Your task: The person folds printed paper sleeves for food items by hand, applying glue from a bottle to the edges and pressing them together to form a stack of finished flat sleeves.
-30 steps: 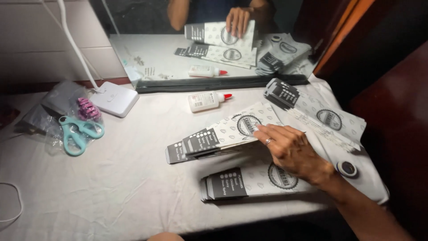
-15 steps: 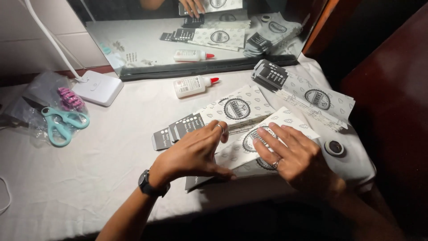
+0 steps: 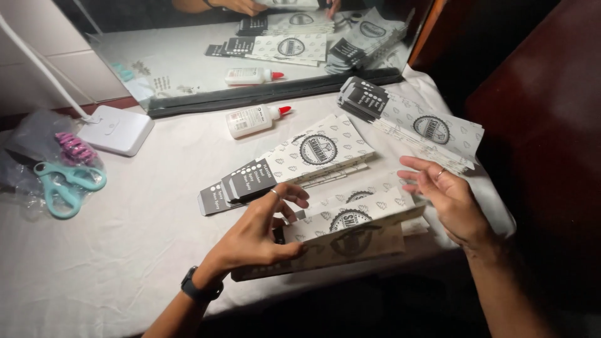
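At a desk [image 3: 125, 250] draped in white cloth, a person's left hand [image 3: 260, 235] closes its grip on the near end of a flat printed paper bag [image 3: 350, 228], thumb beneath and fingers curled over the top edge, while the right hand [image 3: 447, 200] hovers just past the bag's far end, its grip loose and open with the fingers spread and nothing held. The bag, white with a round dark emblem, lies on top of others of its kind at the desk's front edge, directly between the two hands. Just beyond the left grip, a second stack of bags [image 3: 294, 163] fans out with its black ends pointing left, and farther out from the right grip a third stack [image 3: 413, 122] slopes toward the desk's right corner. A small white glue bottle [image 3: 253, 119] with a red cap lies on its side well beyond the left grip, near the base of a mirror [image 3: 188, 50] that reflects the bags and the bottle. Well off to the left of the left grip sit teal scissors [image 3: 66, 184] on a clear plastic bag beside a purple hair clip [image 3: 74, 148], with a white lamp base [image 3: 118, 129] just behind them. A dark watch [image 3: 200, 288] circles the left wrist.
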